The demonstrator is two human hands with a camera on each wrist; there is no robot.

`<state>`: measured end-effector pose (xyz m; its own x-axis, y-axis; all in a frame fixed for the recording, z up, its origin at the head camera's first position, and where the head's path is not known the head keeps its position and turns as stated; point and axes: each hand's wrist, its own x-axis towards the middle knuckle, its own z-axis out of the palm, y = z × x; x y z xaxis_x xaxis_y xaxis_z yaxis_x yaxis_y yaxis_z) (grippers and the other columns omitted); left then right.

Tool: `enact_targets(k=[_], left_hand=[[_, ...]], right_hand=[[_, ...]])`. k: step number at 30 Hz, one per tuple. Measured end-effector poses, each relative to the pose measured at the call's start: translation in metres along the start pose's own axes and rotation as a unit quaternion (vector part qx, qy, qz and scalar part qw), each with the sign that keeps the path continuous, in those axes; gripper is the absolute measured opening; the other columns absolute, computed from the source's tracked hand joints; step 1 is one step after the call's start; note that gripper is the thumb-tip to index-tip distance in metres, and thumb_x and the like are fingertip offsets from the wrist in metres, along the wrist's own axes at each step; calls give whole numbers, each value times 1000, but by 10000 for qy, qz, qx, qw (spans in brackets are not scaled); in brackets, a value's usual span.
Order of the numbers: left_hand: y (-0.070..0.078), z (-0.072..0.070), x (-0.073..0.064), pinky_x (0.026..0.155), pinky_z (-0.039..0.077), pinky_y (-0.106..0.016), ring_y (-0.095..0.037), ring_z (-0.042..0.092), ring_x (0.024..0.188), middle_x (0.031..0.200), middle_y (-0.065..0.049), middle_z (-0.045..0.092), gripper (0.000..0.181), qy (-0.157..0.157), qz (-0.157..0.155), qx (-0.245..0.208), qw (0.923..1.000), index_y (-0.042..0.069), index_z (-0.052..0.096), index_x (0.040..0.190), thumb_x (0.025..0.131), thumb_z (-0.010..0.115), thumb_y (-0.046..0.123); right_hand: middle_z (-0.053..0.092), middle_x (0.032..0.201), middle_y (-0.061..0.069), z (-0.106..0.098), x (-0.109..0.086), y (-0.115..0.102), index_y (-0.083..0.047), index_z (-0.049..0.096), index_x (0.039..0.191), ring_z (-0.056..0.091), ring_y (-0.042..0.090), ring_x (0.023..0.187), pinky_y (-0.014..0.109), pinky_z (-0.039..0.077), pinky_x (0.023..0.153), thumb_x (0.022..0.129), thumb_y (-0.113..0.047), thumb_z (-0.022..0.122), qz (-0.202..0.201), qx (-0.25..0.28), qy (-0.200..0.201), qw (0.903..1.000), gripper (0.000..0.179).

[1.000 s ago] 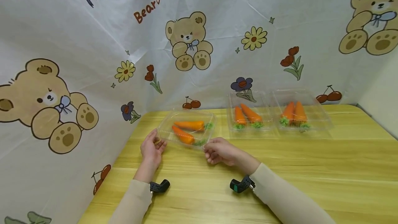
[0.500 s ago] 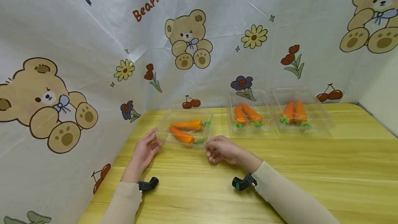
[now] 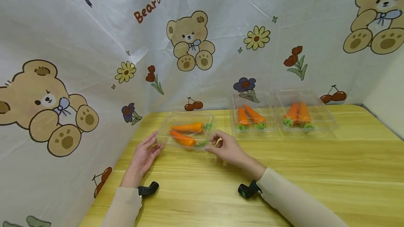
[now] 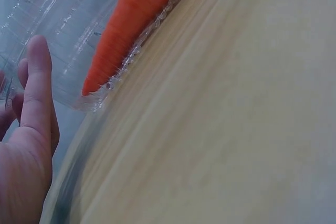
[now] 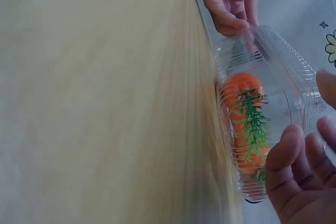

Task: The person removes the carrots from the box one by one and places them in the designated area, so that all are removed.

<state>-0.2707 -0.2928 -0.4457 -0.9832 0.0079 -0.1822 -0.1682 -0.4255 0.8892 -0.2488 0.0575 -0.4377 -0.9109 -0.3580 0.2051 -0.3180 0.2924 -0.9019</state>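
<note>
A clear plastic clamshell container [image 3: 186,116] with two carrots [image 3: 187,128] inside, green tops toward the right, is at the left of the table. My left hand [image 3: 146,155] holds its left end, thumb on the near side; some fingers are hidden behind the plastic in the left wrist view. At the near right corner, my right hand [image 3: 228,149] has its thumb and fingers spread apart in a loose curve, close to the plastic; whether a fingertip touches it I cannot tell. In the right wrist view, carrot tops [image 5: 252,124] show through the container's side.
Two more clear containers, a middle one [image 3: 235,97] and a right one [image 3: 325,115], stand at the back right, each with two carrots. They are on the wooden table [image 3: 300,164]. A bear-print cloth [image 3: 227,59] hangs behind and along the left.
The container has shifted slightly left, and its carrots with it. My left hand has moved left. My right hand, earlier pinching the near right corner, has parted its thumb from its fingers.
</note>
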Motion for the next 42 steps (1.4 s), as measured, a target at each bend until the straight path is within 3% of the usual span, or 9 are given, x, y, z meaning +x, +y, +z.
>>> enact_targets(k=[5,14,18,22,25,31,42], left_hand=[[0,0,-2,91,63,-26,-14,62,91,107,0,56,57,-158,-22,-48,9999,8,34,161,108,53,16],[2,-1,-11,89,64,-28,-15,63,89,109,-2,57,53,-318,131,-51,9994,5,39,159,108,54,14],[4,-1,-16,90,63,-27,-13,64,87,117,-4,56,57,-504,136,131,9985,5,31,162,110,50,14],[5,-3,-20,92,63,-26,-12,63,87,123,-6,51,58,-610,111,347,9975,7,27,164,110,48,15],[4,-4,-22,94,62,-27,-11,61,88,124,-6,49,58,-577,110,456,9972,7,27,163,110,48,15],[2,-4,-24,94,62,-27,-11,61,87,114,-3,51,56,-417,95,518,9977,7,28,163,111,46,14],[0,-3,-26,96,61,-27,-9,61,87,109,-1,50,55,-516,128,686,9962,7,28,163,112,44,14]], right_hand=[[62,110,3,-6,1,1,-16,73,100,60,22,91,29,57,69,89,-22,83,-820,-570,-77,9950,16],[63,115,0,-12,0,-3,-19,78,96,62,28,105,26,58,71,92,-22,79,-1226,-990,-346,9869,5],[64,111,-2,-13,0,-5,-18,79,93,63,26,100,26,58,74,94,-24,78,-1155,-1104,-335,9866,7],[68,103,-7,-12,2,-6,-19,81,90,62,14,90,24,54,70,93,-21,78,-1084,-1250,-261,9859,5],[71,99,-9,-10,4,-5,-20,82,89,63,10,91,28,57,75,92,-20,79,-1259,-1433,-183,9815,4],[74,98,-8,-7,5,-5,-20,81,86,65,14,101,34,60,90,90,-19,80,-1711,-1847,43,9678,4],[73,91,-5,-4,4,-5,-14,76,88,67,10,87,28,61,80,93,-14,77,-2037,-2176,308,9541,5]])
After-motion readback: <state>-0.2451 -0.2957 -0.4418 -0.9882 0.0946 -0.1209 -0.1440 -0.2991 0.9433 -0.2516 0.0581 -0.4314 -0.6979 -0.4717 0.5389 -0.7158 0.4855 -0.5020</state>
